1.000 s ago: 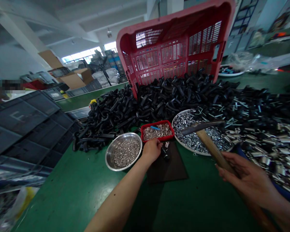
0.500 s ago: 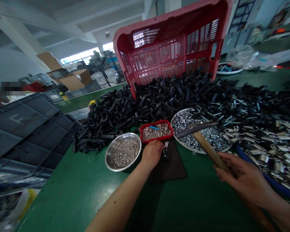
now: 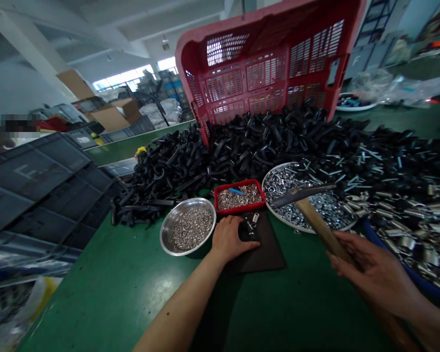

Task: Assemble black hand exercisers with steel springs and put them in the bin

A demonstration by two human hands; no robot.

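My left hand (image 3: 230, 237) rests on a dark mat (image 3: 266, 255), curled around a small black part (image 3: 247, 231) that has a little spring (image 3: 255, 218) beside it. My right hand (image 3: 374, 274) grips the wooden handle of a hammer (image 3: 315, 219), whose dark head hangs over a round tray of shiny nuts (image 3: 278, 181). Just beyond the mat stands a small red tray (image 3: 239, 196) of metal bits, and left of it a steel bowl (image 3: 188, 226) of small rings.
A big heap of black plastic parts (image 3: 242, 151) spills from a tipped red crate (image 3: 264, 68) at the back. Metal clips (image 3: 418, 225) pile up at the right. Dark crates (image 3: 40, 190) stack at the left edge of the green table (image 3: 124, 288).
My left hand slid back from the red tray's edge onto the mat and settled around the black part. The hammer stays raised in nearly the same spot.
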